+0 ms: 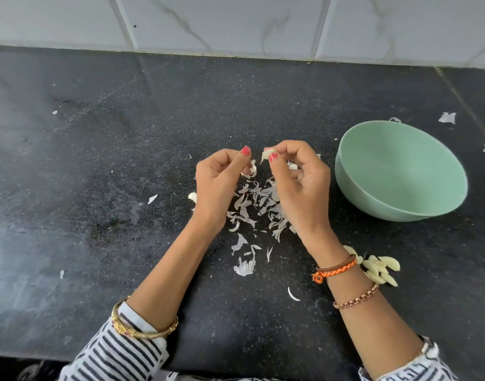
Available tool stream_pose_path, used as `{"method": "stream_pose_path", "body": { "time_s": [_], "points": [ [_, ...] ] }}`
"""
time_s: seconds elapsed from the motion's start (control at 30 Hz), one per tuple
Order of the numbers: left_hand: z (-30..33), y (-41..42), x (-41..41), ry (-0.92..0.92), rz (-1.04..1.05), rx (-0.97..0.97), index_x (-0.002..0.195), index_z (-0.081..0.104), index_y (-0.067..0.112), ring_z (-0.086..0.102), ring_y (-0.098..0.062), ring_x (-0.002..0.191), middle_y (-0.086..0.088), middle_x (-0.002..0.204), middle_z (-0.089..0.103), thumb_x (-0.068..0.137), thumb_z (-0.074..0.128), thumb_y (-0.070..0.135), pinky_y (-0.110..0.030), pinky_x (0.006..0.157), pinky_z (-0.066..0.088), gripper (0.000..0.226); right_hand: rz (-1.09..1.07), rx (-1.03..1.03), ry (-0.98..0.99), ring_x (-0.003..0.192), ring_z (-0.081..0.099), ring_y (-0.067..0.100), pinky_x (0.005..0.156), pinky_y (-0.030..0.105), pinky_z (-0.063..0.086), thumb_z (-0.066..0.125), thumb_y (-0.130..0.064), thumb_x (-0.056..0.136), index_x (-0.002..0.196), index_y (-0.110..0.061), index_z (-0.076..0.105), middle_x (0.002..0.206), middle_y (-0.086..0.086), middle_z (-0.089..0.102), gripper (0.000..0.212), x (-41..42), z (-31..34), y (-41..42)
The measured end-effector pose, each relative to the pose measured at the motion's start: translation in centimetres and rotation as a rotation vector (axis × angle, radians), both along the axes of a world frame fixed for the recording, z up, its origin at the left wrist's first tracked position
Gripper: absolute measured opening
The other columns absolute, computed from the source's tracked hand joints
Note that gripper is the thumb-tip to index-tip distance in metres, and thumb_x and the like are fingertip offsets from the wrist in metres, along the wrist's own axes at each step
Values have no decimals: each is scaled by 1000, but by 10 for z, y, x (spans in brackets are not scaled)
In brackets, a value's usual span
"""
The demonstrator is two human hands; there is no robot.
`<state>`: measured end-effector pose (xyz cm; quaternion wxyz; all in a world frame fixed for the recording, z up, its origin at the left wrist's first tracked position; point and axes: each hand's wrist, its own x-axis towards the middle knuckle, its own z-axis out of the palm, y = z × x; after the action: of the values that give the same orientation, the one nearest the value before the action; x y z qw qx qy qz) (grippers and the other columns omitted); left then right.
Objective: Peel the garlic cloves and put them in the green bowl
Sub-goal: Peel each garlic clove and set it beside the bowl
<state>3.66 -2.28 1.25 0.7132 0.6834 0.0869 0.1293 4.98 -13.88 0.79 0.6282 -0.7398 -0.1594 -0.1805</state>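
My right hand (299,182) pinches a small pale garlic clove (267,154) between thumb and fingers, above the counter's middle. My left hand (218,185) is just left of it, fingers curled, thumb up; a strip of skin (253,169) hangs by its fingertips, and I cannot tell if it holds it. The green bowl (401,171) stands to the right and looks empty. A small heap of peeled cloves (381,268) lies on the counter beside my right wrist. One more clove (192,197) shows behind my left hand.
Papery garlic skins (259,207) are scattered under and between my hands, with stray bits (447,117) beyond the bowl. The black stone counter (98,160) runs back to a white tiled wall (236,23). Its front edge is at my sleeves.
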Motion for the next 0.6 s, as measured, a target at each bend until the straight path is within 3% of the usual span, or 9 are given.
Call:
{"method": "stream_pose_path", "body": {
  "time_s": [0.1,0.2,0.33,0.4,0.5,0.6],
  "points": [
    [2,2,0,-110,-18,35,72,65,18,51,0,59,13,60,62,89,60,9,-10,55,38,19,-11,-47,-5,78,61,2,64,17,48,58,-13,87,87,-12,61,83,-5,65,3,0,-2,-1],
    [0,2,-1,-167,-39,80,79,67,16,49,5,53,9,66,64,88,60,6,-7,54,36,15,-27,-102,-31,75,59,0,64,10,44,59,-10,87,88,-10,62,80,-11,62,2,0,-3,-2],
    [-4,7,1,-137,-29,75,80,69,17,50,3,58,12,66,65,86,63,10,-11,59,39,11,-81,-149,-40,83,60,7,66,21,49,56,-12,90,94,-17,64,86,-18,62,11,3,-3,-4],
    [-5,8,2,-133,-39,81,80,70,18,55,-2,63,10,70,67,84,65,13,-17,63,44,8,-80,-164,-37,83,62,9,66,25,50,54,-11,91,97,-15,66,89,-16,64,14,4,-4,-5],
    [-6,7,1,-147,-68,130,82,72,17,59,-17,74,-1,78,71,82,64,16,-37,74,50,8,-65,-177,-34,82,63,13,64,31,50,55,-12,90,96,-15,69,89,-9,68,15,4,-6,-5],
    [-5,8,1,-152,-86,152,80,73,19,59,-20,75,-3,78,72,82,64,15,-42,77,50,11,-81,-183,-23,80,64,16,61,30,50,59,-14,87,94,-14,69,83,-8,67,13,4,-7,-6]
  ]
}}
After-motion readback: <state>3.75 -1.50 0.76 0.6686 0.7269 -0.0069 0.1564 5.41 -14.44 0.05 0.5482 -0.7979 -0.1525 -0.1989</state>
